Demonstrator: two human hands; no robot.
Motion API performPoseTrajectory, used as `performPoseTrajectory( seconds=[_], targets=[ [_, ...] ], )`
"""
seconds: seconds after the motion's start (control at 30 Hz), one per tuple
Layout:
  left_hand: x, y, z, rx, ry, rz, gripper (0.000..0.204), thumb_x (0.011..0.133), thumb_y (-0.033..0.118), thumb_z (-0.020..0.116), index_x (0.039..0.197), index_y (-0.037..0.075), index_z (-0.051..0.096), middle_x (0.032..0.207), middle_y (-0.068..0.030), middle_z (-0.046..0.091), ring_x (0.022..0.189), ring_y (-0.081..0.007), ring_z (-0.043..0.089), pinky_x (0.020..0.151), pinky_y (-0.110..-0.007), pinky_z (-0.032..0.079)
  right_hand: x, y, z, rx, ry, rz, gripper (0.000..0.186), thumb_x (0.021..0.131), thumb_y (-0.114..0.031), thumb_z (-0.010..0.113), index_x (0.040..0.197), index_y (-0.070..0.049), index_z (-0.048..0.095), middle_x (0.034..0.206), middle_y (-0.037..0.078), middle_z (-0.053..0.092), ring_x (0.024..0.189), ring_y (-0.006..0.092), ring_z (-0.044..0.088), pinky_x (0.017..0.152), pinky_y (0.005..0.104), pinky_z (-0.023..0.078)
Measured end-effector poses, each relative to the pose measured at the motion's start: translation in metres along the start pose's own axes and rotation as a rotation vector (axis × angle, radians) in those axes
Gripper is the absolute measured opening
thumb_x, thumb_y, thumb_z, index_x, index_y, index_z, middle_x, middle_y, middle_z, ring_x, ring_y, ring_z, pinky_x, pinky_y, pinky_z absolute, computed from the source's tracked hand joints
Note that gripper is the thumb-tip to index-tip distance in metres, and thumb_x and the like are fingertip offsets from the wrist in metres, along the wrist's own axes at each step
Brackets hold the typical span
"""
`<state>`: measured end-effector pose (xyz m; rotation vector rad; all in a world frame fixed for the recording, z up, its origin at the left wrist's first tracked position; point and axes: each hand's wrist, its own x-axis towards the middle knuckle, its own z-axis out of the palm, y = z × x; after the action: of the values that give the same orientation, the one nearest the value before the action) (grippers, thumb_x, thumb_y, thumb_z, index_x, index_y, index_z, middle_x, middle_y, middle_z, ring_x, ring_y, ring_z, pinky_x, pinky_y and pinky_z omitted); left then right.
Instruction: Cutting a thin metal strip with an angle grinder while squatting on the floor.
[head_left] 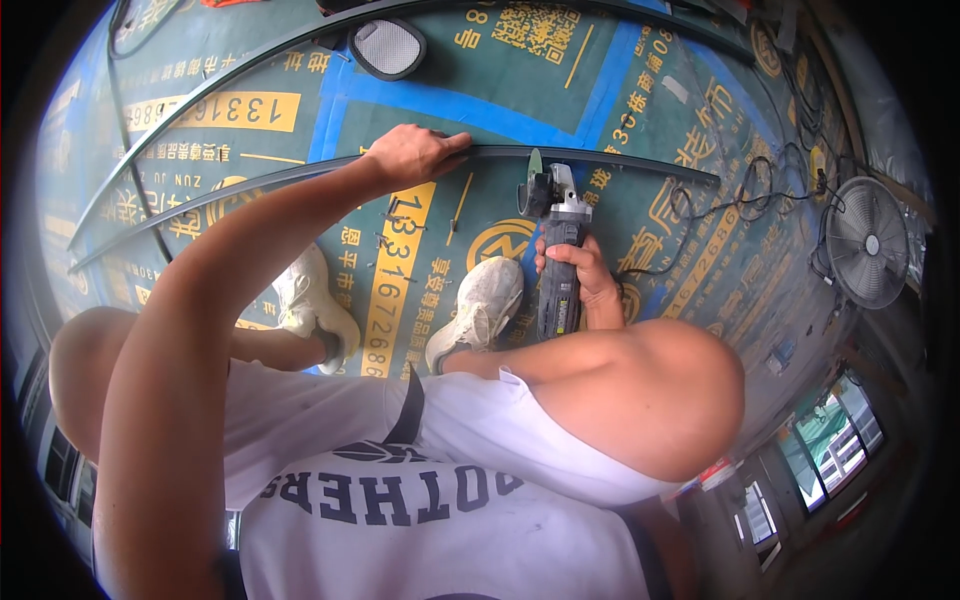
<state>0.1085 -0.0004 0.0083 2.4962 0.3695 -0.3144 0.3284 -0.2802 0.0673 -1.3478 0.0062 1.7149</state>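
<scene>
My left hand (415, 157) is closed around a long, thin dark strip (625, 160) that runs from left to right across the floor covering. My right hand (585, 268) grips the dark body of an angle grinder (560, 300), whose head points away from me. The grinder's thin disc (535, 172) is edge-on at the strip, to the right of my left hand. Whether disc and strip touch, I cannot tell.
A second long dark strip (240, 78) curves across farther off, beside a grey mesh pad (388, 49). Green printed sheeting with blue tape (460, 105) covers the floor. At right stand a round fan (868, 243) and tangled black cables (740, 200). My shoes (485, 300) are close to the grinder.
</scene>
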Motion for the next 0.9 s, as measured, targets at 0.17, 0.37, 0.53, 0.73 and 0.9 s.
performPoseTrajectory(
  seconds=[0.17, 0.37, 0.53, 0.73, 0.9],
  targets=[
    [0.001, 0.000, 0.002, 0.002, 0.018, -0.006, 0.026, 0.107, 0.038, 0.056, 0.118, 0.014, 0.057, 0.092, -0.0156, 0.073, 0.078, -0.0420, 0.070, 0.067, -0.051, 0.057, -0.006, -0.003, -0.011, 0.027, 0.039, 0.010, 0.055, 0.078, -0.010, 0.075, 0.127, 0.004, 0.057, 0.098, 0.014, 0.067, 0.082, 0.0242, 0.070, 0.077, 0.0393, 0.060],
    [-0.008, 0.001, 0.005, 0.031, -0.010, -0.057, 0.025, 0.107, 0.034, 0.057, 0.116, 0.011, 0.055, 0.103, -0.0164, 0.068, 0.089, -0.0406, 0.070, 0.070, -0.049, 0.058, -0.027, -0.009, 0.002, 0.105, -0.060, -0.026, 0.048, 0.077, -0.010, 0.078, 0.120, 0.001, 0.060, 0.096, 0.013, 0.069, 0.080, 0.0215, 0.069, 0.076, 0.0365, 0.058],
    [-0.067, -0.050, -0.014, 0.358, -0.064, 0.086, 0.024, 0.102, 0.027, 0.063, 0.113, 0.006, 0.058, 0.108, -0.0128, 0.058, 0.105, -0.0303, 0.060, 0.087, -0.041, 0.052, -0.026, -0.004, -0.004, 0.002, -0.178, -0.049, 0.054, 0.074, -0.014, 0.080, 0.122, -0.001, 0.060, 0.095, 0.012, 0.068, 0.082, 0.0211, 0.069, 0.077, 0.0364, 0.057],
    [-0.091, -0.073, -0.032, 0.380, -0.085, 0.205, 0.023, 0.096, 0.020, 0.067, 0.114, 0.008, 0.058, 0.103, -0.0097, 0.059, 0.093, -0.0278, 0.069, 0.074, -0.041, 0.056, -0.037, -0.007, -0.001, -0.024, -0.215, -0.108, 0.057, 0.073, -0.012, 0.081, 0.124, 0.000, 0.059, 0.095, 0.012, 0.068, 0.083, 0.0212, 0.069, 0.077, 0.0367, 0.057],
    [-0.006, 0.028, -0.013, 0.351, -0.138, 0.194, 0.022, 0.104, 0.026, 0.060, 0.118, 0.009, 0.055, 0.109, -0.0085, 0.062, 0.101, -0.0273, 0.067, 0.076, -0.041, 0.057, -0.050, -0.026, 0.017, 0.057, -0.164, -0.168, 0.060, 0.074, -0.007, 0.077, 0.129, 0.001, 0.057, 0.100, 0.014, 0.067, 0.086, 0.0232, 0.069, 0.082, 0.0389, 0.057]
  ],
)
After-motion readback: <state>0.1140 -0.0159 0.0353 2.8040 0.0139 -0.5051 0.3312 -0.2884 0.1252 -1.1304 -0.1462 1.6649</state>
